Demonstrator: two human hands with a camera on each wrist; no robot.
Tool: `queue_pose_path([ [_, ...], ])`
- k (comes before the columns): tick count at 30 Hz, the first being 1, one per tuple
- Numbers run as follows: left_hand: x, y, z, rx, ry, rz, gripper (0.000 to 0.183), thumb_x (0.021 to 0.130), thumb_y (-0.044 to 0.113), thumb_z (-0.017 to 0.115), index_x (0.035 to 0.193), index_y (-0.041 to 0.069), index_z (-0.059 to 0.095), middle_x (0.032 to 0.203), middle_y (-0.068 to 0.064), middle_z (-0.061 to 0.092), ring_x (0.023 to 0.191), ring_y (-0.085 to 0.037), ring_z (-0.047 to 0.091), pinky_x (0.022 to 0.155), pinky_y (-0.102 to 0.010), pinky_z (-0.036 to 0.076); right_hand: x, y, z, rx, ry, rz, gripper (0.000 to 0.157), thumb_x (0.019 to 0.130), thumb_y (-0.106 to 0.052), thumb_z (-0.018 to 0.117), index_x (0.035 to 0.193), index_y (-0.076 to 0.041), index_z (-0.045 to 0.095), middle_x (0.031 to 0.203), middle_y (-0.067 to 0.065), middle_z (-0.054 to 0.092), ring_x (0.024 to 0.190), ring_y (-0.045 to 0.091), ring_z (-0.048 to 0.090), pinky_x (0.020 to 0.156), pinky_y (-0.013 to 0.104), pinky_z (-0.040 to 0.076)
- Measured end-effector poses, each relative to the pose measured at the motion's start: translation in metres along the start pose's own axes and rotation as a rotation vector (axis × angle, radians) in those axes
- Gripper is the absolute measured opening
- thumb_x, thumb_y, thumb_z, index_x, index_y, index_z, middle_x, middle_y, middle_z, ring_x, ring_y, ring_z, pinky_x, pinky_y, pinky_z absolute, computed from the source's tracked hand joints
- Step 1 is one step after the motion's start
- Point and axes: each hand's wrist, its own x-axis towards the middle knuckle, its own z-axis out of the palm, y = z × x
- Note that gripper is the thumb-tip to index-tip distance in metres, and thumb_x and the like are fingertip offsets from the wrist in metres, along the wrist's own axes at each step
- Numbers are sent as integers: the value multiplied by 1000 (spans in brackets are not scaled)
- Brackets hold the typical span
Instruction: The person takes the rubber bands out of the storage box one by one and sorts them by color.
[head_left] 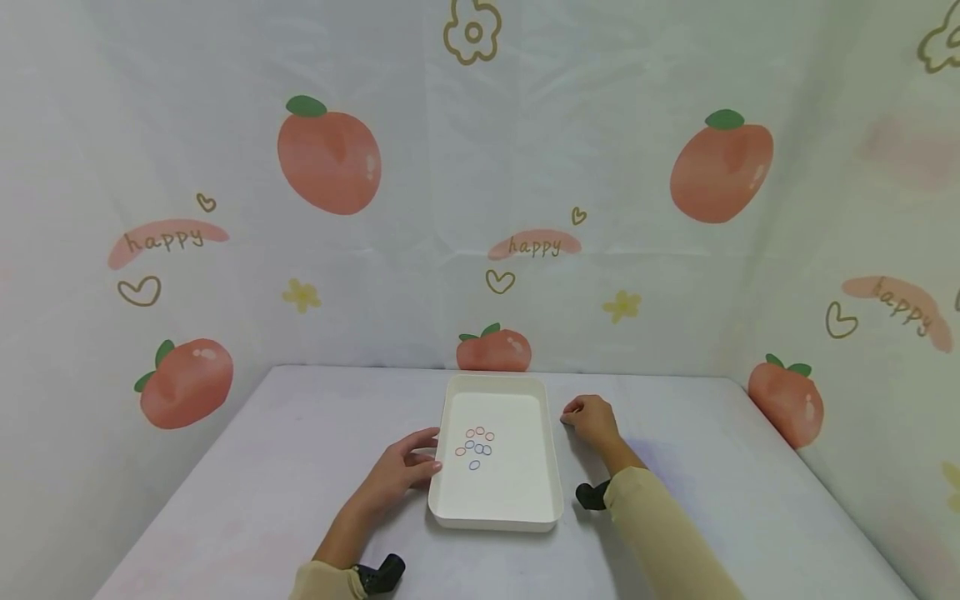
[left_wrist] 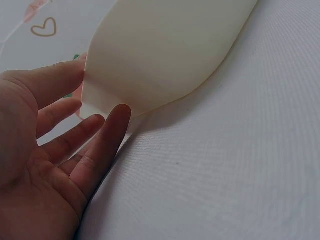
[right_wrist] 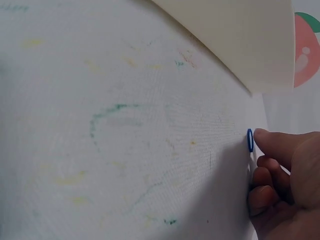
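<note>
Currently, my hands are apart, one at each side of the white tray (head_left: 517,471), which lies flat on the bench (head_left: 300,492). My left hand (head_left: 399,468) touches the tray's left wall, fingers spread and relaxed. My right hand (head_left: 592,422), just beside the right wall, pinches a blue ring (right_wrist: 250,141); whether it touches the bench, I cannot tell. Four red rings (head_left: 461,447) and four blue hoops (head_left: 475,469) lie in the tray's left half. Readable text: "happy", printed three times on the backdrop cloth (head_left: 405,275).
</note>
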Motion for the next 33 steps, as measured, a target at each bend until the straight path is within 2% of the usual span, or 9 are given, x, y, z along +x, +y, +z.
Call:
queue_pose_path([
  [11, -1, 1, 1, 10, 20, -12, 60, 90, 17, 70, 144, 6, 45, 135, -20, 50, 109, -31, 62, 82, -38, 55, -2, -3, -4, 81, -26, -12, 5, 82, -4, 73, 82, 0, 69, 74, 5, 63, 66, 19, 55, 57, 28, 45],
  [23, 0, 0, 1, 7, 14, -6, 60, 90, 17, 70, 144, 6, 45, 135, -21, 50, 108, -31, 62, 82, -38, 55, -12, -20, -17, 185, -45, -48, 6, 87, -8, 71, 88, -2, 70, 81, 4, 65, 74, 20, 56, 61, 29, 47],
  [33, 0, 0, 1, 12, 15, -14, 60, 90, 18, 71, 143, 7, 46, 135, -19, 51, 107, -29, 62, 82, -38, 55, -16, -39, -17, 315, -90, 7, 7, 88, -9, 71, 91, -3, 70, 81, 7, 63, 74, 27, 58, 59, 29, 48],
])
